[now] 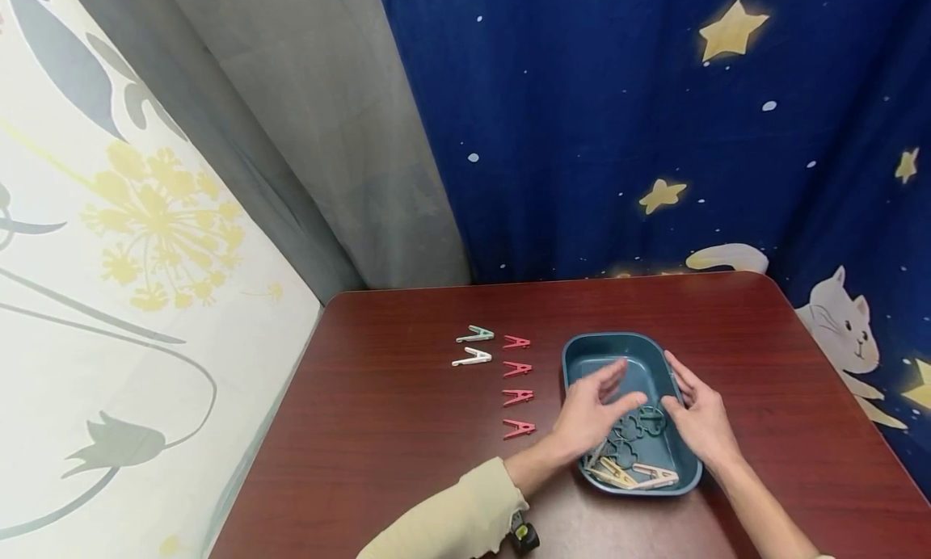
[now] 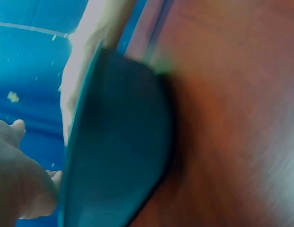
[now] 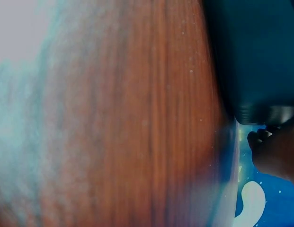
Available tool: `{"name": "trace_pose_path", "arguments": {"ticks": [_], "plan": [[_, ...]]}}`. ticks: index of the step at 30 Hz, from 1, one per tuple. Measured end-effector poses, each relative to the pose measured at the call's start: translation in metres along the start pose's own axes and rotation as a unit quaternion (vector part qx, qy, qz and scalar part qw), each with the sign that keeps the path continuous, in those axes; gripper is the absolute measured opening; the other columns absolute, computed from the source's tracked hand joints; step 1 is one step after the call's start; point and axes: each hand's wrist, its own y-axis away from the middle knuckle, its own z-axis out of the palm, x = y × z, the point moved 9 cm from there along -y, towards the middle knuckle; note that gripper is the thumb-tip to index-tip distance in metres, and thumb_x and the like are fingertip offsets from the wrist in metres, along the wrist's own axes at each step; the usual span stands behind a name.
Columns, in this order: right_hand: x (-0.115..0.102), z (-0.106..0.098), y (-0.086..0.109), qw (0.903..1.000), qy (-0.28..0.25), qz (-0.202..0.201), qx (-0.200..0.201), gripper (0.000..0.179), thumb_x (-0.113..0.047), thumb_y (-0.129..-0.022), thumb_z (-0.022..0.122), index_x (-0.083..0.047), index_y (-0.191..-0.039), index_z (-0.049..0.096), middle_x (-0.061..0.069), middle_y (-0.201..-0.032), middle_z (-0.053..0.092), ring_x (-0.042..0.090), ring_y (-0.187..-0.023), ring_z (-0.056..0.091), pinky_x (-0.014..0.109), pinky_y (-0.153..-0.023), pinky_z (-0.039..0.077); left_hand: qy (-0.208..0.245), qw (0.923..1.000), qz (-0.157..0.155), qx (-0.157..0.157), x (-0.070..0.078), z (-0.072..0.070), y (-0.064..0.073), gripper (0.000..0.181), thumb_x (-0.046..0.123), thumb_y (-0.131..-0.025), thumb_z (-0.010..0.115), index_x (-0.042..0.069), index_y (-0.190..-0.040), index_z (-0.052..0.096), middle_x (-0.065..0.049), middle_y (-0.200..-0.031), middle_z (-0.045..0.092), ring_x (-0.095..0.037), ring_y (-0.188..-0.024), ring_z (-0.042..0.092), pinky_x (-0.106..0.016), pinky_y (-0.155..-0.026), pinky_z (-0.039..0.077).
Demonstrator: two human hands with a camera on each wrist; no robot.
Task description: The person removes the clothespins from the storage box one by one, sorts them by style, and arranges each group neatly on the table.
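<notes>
A dark teal tray (image 1: 636, 345) sits on the table at right of centre. My left hand (image 1: 589, 409) is over its left side, fingers loosely extended and thumb apart, with nothing between them. My right hand (image 1: 701, 422) holds the tray's right rim, thumb over the inner side and fingers along the outside. Inside the tray lie yellow clothespins (image 1: 614, 472), a pale clothespin (image 1: 655, 474) and several dark teal outline shapes (image 1: 650, 420), partly hidden by my left hand. The tray's outer wall (image 2: 118, 137) fills the middle of the left wrist view.
Left of the tray, several red clothespins (image 1: 518, 397) stand in a column. Beside them lie a green clothespin (image 1: 476, 334) and a white clothespin (image 1: 473, 357). A blue starry curtain (image 1: 582, 139) hangs behind the dark red table (image 1: 378, 422).
</notes>
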Motion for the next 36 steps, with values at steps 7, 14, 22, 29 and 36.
{"name": "trace_pose_path", "arguments": {"ticks": [7,14,22,29,36], "plan": [[0.000,-0.001,-0.001,1.0000,-0.001,0.001,0.001,0.072,0.009,-0.096,0.062,-0.007,-0.163,0.041,0.029,-0.149,0.053,0.046,-0.131,0.055,0.002,-0.082,0.040,-0.115,0.9906,0.002,-0.074,-0.001,0.031,0.016,0.052,0.026,-0.101,0.077,0.004,-0.146,0.063,-0.002,-0.142,0.067,-0.007,-0.121,0.066,-0.012,-0.093,0.049],[0.000,-0.001,-0.001,1.0000,-0.006,0.000,0.000,0.073,0.009,-0.096,0.064,-0.008,-0.163,0.042,0.028,-0.149,0.053,0.041,-0.130,0.056,0.001,-0.084,0.039,-0.264,0.9516,0.015,-0.157,-0.004,0.046,0.021,0.048,0.036,-0.097,0.080,0.019,-0.141,0.071,0.018,-0.123,0.074,0.016,-0.123,0.054,-0.013,-0.104,0.039],[0.001,-0.001,0.000,1.0000,-0.002,0.008,-0.002,0.072,0.006,-0.097,0.063,-0.010,-0.164,0.041,0.026,-0.150,0.053,0.030,-0.130,0.056,0.008,-0.076,0.042,-0.327,0.9241,0.010,-0.198,-0.006,0.054,0.024,0.030,0.040,-0.094,0.083,0.029,-0.122,0.082,0.028,-0.115,0.074,0.021,-0.120,0.051,-0.005,-0.093,0.040],[0.000,-0.001,0.001,0.9998,-0.018,0.000,0.000,0.072,0.007,-0.096,0.062,-0.009,-0.163,0.042,0.027,-0.149,0.053,-0.015,-0.114,0.051,0.005,-0.080,0.043,-0.356,0.9049,-0.001,-0.233,-0.012,0.061,0.029,0.031,0.041,-0.092,0.084,0.032,-0.122,0.081,0.032,-0.102,0.074,0.025,-0.108,0.054,-0.001,-0.083,0.039],[0.002,-0.001,0.000,0.9998,-0.019,-0.005,0.005,0.072,0.008,-0.095,0.062,-0.009,-0.163,0.043,0.027,-0.149,0.053,-0.019,-0.112,0.049,0.003,-0.084,0.041,-0.352,0.9019,-0.013,-0.249,-0.015,0.065,0.031,0.031,0.032,-0.091,0.086,0.032,-0.121,0.081,0.031,-0.099,0.075,0.026,-0.105,0.054,-0.002,-0.082,0.039]]}}
